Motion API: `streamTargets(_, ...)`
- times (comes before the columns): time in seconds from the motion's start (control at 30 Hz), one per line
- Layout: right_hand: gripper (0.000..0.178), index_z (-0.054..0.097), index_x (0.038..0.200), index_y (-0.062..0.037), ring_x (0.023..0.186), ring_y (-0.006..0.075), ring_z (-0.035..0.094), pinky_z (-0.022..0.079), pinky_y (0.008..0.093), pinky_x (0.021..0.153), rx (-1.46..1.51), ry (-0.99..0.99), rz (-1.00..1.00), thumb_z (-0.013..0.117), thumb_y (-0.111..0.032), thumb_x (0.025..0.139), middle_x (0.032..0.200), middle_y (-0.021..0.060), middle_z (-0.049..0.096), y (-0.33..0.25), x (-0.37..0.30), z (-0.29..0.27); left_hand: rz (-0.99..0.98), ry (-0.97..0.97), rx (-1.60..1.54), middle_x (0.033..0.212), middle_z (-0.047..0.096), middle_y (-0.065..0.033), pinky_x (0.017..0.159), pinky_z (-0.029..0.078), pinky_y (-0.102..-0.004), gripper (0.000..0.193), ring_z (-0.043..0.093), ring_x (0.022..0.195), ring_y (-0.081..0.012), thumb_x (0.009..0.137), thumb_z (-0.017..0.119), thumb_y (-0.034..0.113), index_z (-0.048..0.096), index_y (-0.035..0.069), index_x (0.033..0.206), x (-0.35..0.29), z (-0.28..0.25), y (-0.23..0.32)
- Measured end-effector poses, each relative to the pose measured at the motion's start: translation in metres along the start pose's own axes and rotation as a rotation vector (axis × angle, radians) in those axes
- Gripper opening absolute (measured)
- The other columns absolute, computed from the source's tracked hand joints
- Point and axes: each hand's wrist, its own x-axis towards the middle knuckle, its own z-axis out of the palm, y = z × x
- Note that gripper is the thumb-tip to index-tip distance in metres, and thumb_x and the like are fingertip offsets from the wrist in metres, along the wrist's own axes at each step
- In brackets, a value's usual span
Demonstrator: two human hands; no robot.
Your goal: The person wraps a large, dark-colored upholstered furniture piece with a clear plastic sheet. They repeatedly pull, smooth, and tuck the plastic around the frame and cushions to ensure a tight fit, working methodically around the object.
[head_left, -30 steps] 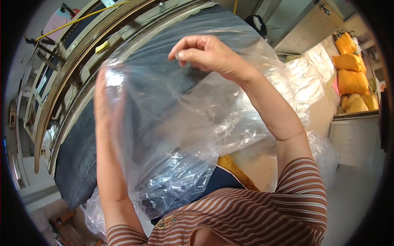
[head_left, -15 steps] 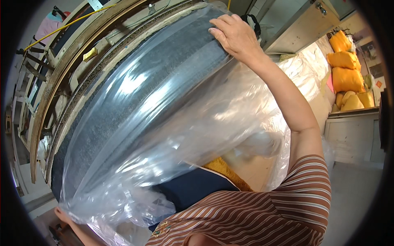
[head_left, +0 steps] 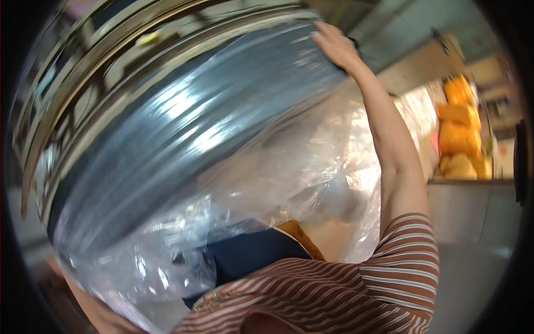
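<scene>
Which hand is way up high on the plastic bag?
The right hand, stretched up to the bag's top edge. The left hand is down at the bottom corner.

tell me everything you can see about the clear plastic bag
The clear plastic bag is a large sheet of thin, glossy, crinkled film, stretched wide across most of the view and streaked with bright glare. A dark grey-blue folded cloth shows through its upper part. The right hand grips its top edge at upper right, arm raised; the left hand is under its lower left corner. Its lower folds hang loose against the person's striped shirt.
</scene>
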Motion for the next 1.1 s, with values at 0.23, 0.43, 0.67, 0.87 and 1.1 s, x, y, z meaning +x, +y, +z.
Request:
streamTargets(0.23, 0.046, 0.055, 0.123, -0.0104, 0.114, 0.0280, 0.054, 0.040, 0.0402, 0.098, -0.765, -0.235, 0.219, 0.034, -0.042, 0.097, 0.128, 0.0132, 0.053, -0.052, -0.002, -0.021, -0.086, 0.253, -0.139, 0.087, 0.067, -0.0173, 0.073, 0.048, -0.0451, 0.036, 0.064, 0.081, -0.0324, 0.080, 0.059, 0.035, 0.066, 0.001, 0.089, 0.039, 0.010, 0.038)
streamTargets(0.43, 0.030, 0.062, 0.087, -0.0067, 0.079, 0.0109, 0.056, 0.047, 0.0273, 0.070, 0.779, -0.653, -0.107, 0.053, -0.034, 0.092, 0.089, 0.0042, 0.060, -0.208, -0.099, -0.079, -0.331, 0.358, -0.045, 0.098, 0.065, -0.0223, 0.084, 0.047, -0.0415, 0.040, 0.062, 0.097, -0.0342, 0.081, 0.058, 0.038, 0.066, 0.003, 0.098, 0.073, 0.035, -0.002)
streamTargets(0.67, 0.078, 0.036, 0.139, -0.0045, 0.126, 0.0339, 0.040, 0.036, 0.0414, 0.102, 0.918, -1.069, -0.649, 0.074, -0.030, 0.076, 0.136, 0.0210, 0.040, -0.338, -0.370, 0.056, -0.394, 0.517, -0.383, 0.085, 0.069, -0.0188, 0.076, 0.052, -0.0380, 0.027, 0.067, 0.081, -0.0340, 0.070, 0.069, 0.022, 0.071, 0.000, 0.085, 0.068, 0.042, 0.031)
streamTargets(0.87, 0.025, 0.059, 0.106, -0.0026, 0.091, 0.0201, 0.057, 0.044, 0.0339, 0.085, 1.223, -0.816, -0.453, 0.052, -0.022, 0.092, 0.094, 0.0096, 0.062, -0.391, -0.339, 0.052, -0.352, 0.528, -0.508, 0.084, 0.065, -0.0220, 0.070, 0.049, -0.0401, 0.018, 0.062, 0.074, -0.0312, 0.078, 0.059, 0.009, 0.060, -0.007, 0.086, 0.019, -0.004, 0.097)
streamTargets(1.1, 0.039, 0.054, 0.119, 0.0002, 0.115, 0.0331, 0.049, 0.032, 0.0553, 0.104, 2.111, -0.408, -0.519, 0.041, -0.027, 0.095, 0.118, 0.0178, 0.056, -0.200, -0.193, -0.213, -0.195, 0.526, -0.797, 0.089, 0.064, -0.0184, 0.074, 0.048, -0.0354, 0.021, 0.061, 0.079, -0.0257, 0.084, 0.057, 0.012, 0.060, -0.008, 0.091, 0.002, -0.008, 0.119)
